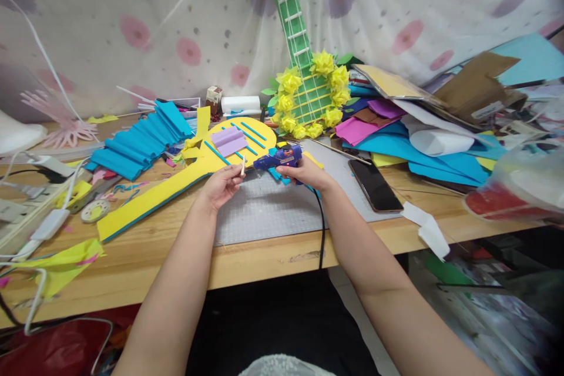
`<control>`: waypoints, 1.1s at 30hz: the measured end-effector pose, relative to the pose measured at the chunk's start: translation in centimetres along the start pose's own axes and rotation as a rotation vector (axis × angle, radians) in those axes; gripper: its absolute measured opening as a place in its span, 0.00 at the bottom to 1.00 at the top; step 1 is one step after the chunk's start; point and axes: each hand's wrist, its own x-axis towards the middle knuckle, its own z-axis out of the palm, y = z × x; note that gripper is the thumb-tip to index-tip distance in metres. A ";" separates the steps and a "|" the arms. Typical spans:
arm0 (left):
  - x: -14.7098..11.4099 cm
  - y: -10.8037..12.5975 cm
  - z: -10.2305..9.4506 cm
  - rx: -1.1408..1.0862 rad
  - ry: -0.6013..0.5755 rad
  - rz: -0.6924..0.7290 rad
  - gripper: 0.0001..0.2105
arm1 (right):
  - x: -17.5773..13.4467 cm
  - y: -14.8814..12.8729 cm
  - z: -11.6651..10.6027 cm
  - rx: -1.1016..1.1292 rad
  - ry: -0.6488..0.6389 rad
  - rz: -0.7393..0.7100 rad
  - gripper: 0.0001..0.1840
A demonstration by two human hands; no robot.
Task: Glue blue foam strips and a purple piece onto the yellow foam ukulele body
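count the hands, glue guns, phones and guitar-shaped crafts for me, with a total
Hands: 2 (left hand, right hand)
Glue guns: 1 (blue glue gun)
Phones: 1 (black phone)
Guitar-shaped crafts: 2 (green guitar, yellow guitar)
Total: 6

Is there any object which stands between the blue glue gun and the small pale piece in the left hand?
Nothing visible does: the glue gun, held in the right hand, points toward the pale piece pinched in the left hand.
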 end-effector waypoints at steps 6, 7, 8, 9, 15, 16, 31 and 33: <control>-0.2 0.0 0.3 0.020 0.022 -0.012 0.03 | 0.2 0.4 -0.2 0.037 0.027 -0.011 0.21; -0.2 0.0 0.3 0.023 0.022 -0.016 0.03 | 0.2 0.5 -0.3 0.039 0.043 -0.009 0.21; -0.2 0.0 0.4 0.026 0.023 -0.020 0.03 | 0.2 0.5 -0.3 0.042 0.059 -0.009 0.21; -0.3 0.1 0.4 0.029 0.023 -0.022 0.03 | 0.2 0.5 -0.4 0.047 0.072 -0.011 0.21; -0.4 0.1 0.2 0.030 -0.033 -0.035 0.04 | 0.2 0.1 -0.5 0.070 0.119 -0.019 0.20; -0.4 0.1 0.2 0.027 -0.041 -0.033 0.04 | 0.2 0.0 -0.8 0.076 0.163 -0.019 0.19; 0.2 0.4 -0.1 -0.254 0.167 0.267 0.04 | -1.8 6.5 -8.2 -0.310 0.717 0.222 0.25; 0.3 0.3 -0.1 -0.242 0.196 0.264 0.06 | -1.7 7.1 -7.8 -0.359 0.704 0.216 0.26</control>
